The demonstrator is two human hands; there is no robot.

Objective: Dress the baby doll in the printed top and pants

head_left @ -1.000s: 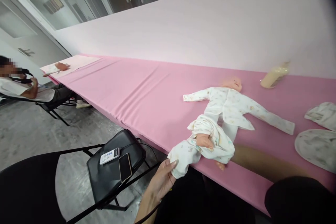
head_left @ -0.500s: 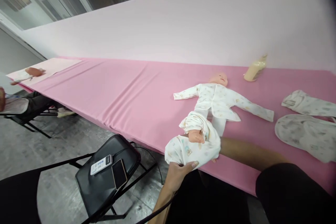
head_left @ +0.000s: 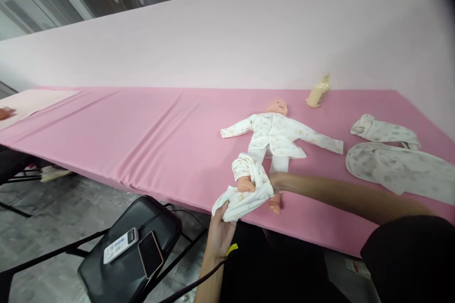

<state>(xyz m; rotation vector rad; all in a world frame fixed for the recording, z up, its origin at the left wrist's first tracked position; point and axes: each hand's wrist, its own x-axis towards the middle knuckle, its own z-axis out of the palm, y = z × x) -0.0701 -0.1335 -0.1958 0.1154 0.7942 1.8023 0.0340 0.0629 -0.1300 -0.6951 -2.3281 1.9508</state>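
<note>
A baby doll (head_left: 276, 107) lies on its back on the pink table, wearing a white printed jacket (head_left: 272, 135) with both sleeves spread. White printed baby pants (head_left: 245, 201) are bunched around one of its legs, and that bare foot (head_left: 245, 183) pokes out of the cloth. The other foot (head_left: 275, 204) lies bare beside them. My left hand (head_left: 222, 227) is closed on the loose lower end of the pants, thumb on top. At their right edge, my right hand (head_left: 277, 182) grips the cloth by the doll's leg; its fingertips are hidden behind the fabric.
A cream-coloured pump bottle (head_left: 318, 92) stands behind the doll. Printed baby cloths (head_left: 394, 165) lie to the right. A black folding chair (head_left: 131, 246) at the table's front left carries a phone (head_left: 150, 254) and a white device (head_left: 121, 245) with a cable.
The pants are stretched flatter between my hands, and my right hand has come out from behind them to their right edge. The doll's other foot now shows. The view has swung right.
</note>
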